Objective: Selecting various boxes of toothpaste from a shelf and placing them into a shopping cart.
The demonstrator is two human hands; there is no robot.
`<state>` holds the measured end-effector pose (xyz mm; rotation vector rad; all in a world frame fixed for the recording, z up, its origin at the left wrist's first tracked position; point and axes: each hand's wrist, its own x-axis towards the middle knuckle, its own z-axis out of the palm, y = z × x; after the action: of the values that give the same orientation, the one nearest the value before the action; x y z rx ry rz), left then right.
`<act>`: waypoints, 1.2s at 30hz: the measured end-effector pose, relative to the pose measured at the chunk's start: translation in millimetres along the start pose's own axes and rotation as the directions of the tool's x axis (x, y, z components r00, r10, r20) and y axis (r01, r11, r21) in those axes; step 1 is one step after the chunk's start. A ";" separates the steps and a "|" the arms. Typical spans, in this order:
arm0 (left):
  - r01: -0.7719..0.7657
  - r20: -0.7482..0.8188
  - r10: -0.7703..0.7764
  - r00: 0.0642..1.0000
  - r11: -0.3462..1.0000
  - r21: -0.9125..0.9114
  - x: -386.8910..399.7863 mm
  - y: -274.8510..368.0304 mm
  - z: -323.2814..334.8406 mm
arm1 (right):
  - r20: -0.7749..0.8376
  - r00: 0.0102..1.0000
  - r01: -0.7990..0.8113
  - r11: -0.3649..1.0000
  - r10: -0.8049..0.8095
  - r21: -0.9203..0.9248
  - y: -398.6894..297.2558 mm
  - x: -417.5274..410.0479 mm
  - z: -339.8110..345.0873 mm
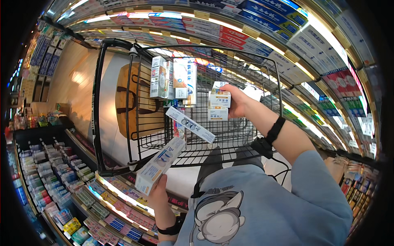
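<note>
My left hand (pixel 159 190) holds the lower end of a long white toothpaste carton (pixel 160 166), tilted over the near left edge of a black wire shopping cart (pixel 209 47). Inside the cart, my right hand (pixel 236 101) grips a small white box (pixel 219 100) with orange trim. Another small white box (pixel 218 114) sits just below it, close to my fingers. A second long toothpaste carton (pixel 190 124) lies slanted between my hands. Towards the cart's handle end stand a grey-white carton (pixel 159 77) and a larger white and orange carton (pixel 184 78).
A brown bag (pixel 124 104) with dark handles lies beneath the cart's basket. Lit shelves of cartons (pixel 258 33) curve along the far side and right. Shelves of packaged goods (pixel 120 209) stand close at lower left. Wooden flooring (pixel 74 73) runs at upper left.
</note>
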<state>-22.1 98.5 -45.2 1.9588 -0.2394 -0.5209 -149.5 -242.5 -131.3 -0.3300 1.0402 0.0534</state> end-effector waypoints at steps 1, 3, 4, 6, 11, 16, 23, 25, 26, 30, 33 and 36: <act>-0.025 0.041 0.025 0.999 1.000 -0.019 4.8 3.6 5.6 | 0.003 1.000 -0.004 1.000 0.004 0.015 0.4 -13.8 0.7; -0.231 0.242 0.244 0.939 0.969 -0.082 14.3 11.1 19.2 | 0.061 0.998 -0.007 0.999 0.004 0.052 2.2 -38.1 2.4; -0.302 0.319 0.318 0.893 0.948 -0.100 19.3 15.1 27.0 | 0.046 0.999 -0.003 0.998 0.000 0.057 3.2 -48.5 3.4; -0.357 0.483 0.397 0.780 0.917 -0.179 28.8 22.4 45.7 | 0.089 0.996 -0.017 0.995 0.008 0.098 5.1 -66.9 4.1; -0.613 0.718 0.522 0.461 0.772 -0.168 38.7 43.6 92.8 | 0.080 0.997 0.013 0.994 -0.022 0.109 14.8 -99.8 -2.9; -0.632 0.809 0.477 0.342 0.754 -0.178 27.6 58.3 125.4 | 0.095 0.995 0.003 0.991 -0.016 0.136 21.8 -114.6 -16.1; -0.600 0.829 0.470 0.303 0.770 -0.217 22.5 61.4 145.6 | 0.031 0.998 0.047 0.981 -0.054 0.187 20.8 -122.6 -27.4; -0.595 0.831 0.471 0.295 0.771 -0.226 22.2 61.5 147.6 | 0.016 0.998 0.054 0.982 -0.058 0.180 20.4 -124.5 -28.7; -0.594 0.830 0.476 0.291 0.770 -0.234 22.1 61.7 148.6 | 0.010 0.998 0.058 0.983 -0.061 0.175 19.6 -125.3 -28.9; -0.604 0.831 0.472 0.294 0.766 -0.222 22.1 61.8 150.4 | 0.030 0.997 0.059 0.983 -0.065 0.174 17.0 -127.5 -29.2; -0.610 0.824 0.486 0.292 0.758 -0.231 23.5 60.6 151.9 | 0.034 0.998 0.051 0.986 -0.057 0.161 14.7 -126.2 -29.5; -0.602 0.826 0.472 0.310 0.769 -0.214 24.3 59.2 152.9 | 0.049 0.998 0.034 0.987 -0.042 0.157 12.3 -122.0 -30.2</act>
<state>-67.2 -60.8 -52.9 1.4134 -1.5776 -0.9923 -239.3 -226.1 -44.1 -0.2055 0.9794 -0.0535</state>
